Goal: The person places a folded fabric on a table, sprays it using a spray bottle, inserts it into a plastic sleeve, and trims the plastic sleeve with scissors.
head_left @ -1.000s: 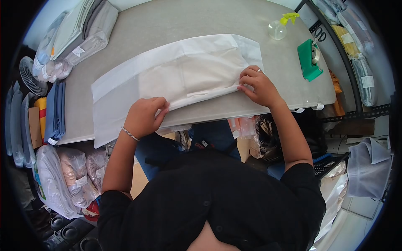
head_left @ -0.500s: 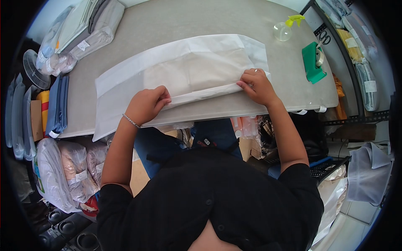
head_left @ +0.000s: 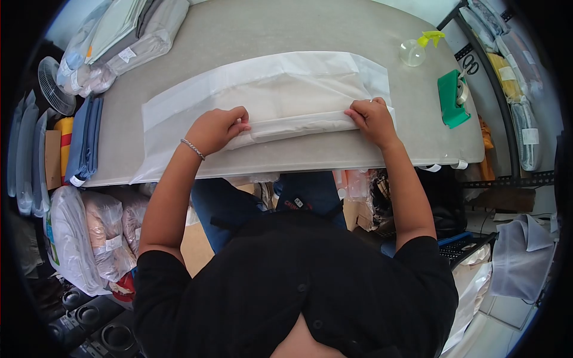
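A long white translucent sheet or bag (head_left: 197, 89) lies across the grey table (head_left: 250, 30), with cream material (head_left: 292, 95) showing in its middle. Its near edge is folded over into a narrow band. My left hand (head_left: 222, 128) pinches the left part of this band between thumb and fingers, and a bracelet circles that wrist. At the right end of the band, my right hand (head_left: 371, 119) grips the fold in the same way, thumb against fingers. The left end of the sheet lies flat beyond my left hand and reaches the table's near edge.
A spray bottle (head_left: 413, 52) and a green tape dispenser (head_left: 452, 98) stand at the right. Wrapped packages (head_left: 146, 51) are piled at the back left, near a fan (head_left: 55, 86) and folded blue cloth (head_left: 86, 137). Scissors (head_left: 470, 64) hang by the right shelf.
Both hands have moved away from my body with the near edge, and the folded band is wider. The sheet's lower left corner has drawn up to the table edge. The view has shifted slightly.
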Demonstrator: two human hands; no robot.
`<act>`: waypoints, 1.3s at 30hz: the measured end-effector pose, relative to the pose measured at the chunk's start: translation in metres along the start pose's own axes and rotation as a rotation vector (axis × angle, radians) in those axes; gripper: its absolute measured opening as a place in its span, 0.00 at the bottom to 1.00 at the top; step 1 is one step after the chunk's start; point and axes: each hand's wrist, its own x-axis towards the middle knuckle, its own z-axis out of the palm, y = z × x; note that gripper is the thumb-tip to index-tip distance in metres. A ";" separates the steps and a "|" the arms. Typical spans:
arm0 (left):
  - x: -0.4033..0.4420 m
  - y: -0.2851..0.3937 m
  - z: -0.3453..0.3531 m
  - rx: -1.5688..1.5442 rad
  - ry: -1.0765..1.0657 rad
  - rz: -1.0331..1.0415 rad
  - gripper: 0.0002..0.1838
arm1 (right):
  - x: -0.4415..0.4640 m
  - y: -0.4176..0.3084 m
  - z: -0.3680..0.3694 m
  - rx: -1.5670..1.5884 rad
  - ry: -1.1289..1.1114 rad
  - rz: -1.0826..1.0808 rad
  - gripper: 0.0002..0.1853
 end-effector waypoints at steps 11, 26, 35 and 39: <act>-0.048 -0.025 -0.036 -0.057 -0.158 0.005 0.18 | 0.001 0.006 -0.012 -0.037 -0.095 0.024 0.14; -0.251 -0.122 0.016 -0.464 0.593 -0.373 0.13 | 0.002 0.026 -0.020 -0.101 -0.157 0.075 0.13; -0.249 -0.126 0.025 -0.390 0.622 -0.284 0.11 | 0.000 0.023 -0.018 -0.050 -0.154 0.136 0.15; -0.258 -0.150 0.017 -0.387 0.553 -0.327 0.09 | -0.006 0.003 -0.015 -0.102 -0.172 0.113 0.15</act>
